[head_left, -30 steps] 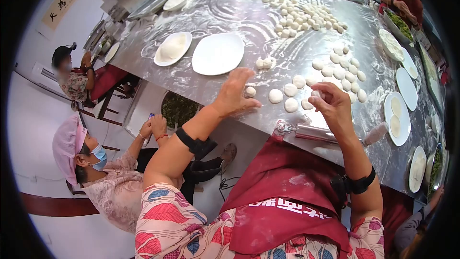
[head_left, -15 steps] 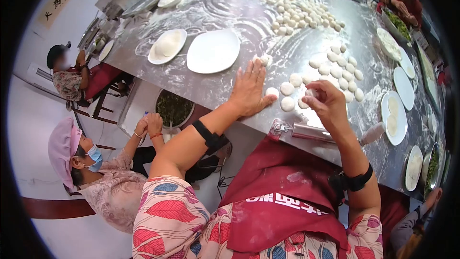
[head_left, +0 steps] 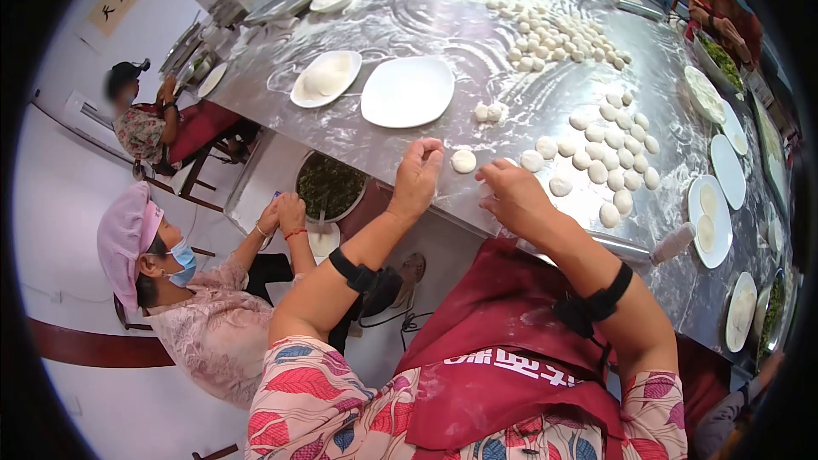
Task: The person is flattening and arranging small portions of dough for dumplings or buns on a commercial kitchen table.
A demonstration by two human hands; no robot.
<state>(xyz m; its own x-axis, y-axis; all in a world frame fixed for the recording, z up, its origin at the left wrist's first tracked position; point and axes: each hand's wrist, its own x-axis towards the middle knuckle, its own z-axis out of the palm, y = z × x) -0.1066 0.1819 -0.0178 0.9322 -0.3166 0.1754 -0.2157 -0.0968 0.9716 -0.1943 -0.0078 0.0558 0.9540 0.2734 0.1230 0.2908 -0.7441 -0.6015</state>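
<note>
My left hand (head_left: 417, 177) is at the front edge of the metal table, its fingers curled together; whatever may be inside them is hidden. Just right of its fingertips lies a flattened round dough piece (head_left: 463, 161). On the other side of that piece is my right hand (head_left: 521, 198), back upward, thumb and fingers pinched on a pale dough piece that barely shows. More pressed dough rounds (head_left: 560, 186) spread to the right of it. Two small dough lumps (head_left: 488, 112) sit in flour farther back. A rolling pin (head_left: 626, 247) lies partly behind my right forearm.
A bare white plate (head_left: 407, 92) and a plate with a stack of wrappers (head_left: 325, 79) stand at left. Many dough balls (head_left: 567, 34) are heaped farther back. Oval plates (head_left: 710, 221) line the right side. A seated co-worker (head_left: 183, 290) is close on my left, beside a bowl of green filling (head_left: 331, 187).
My left hand has lifted off the table and curled, leaving a flat dough round beside it. My right hand has moved left toward it. The view has shifted slightly.
</note>
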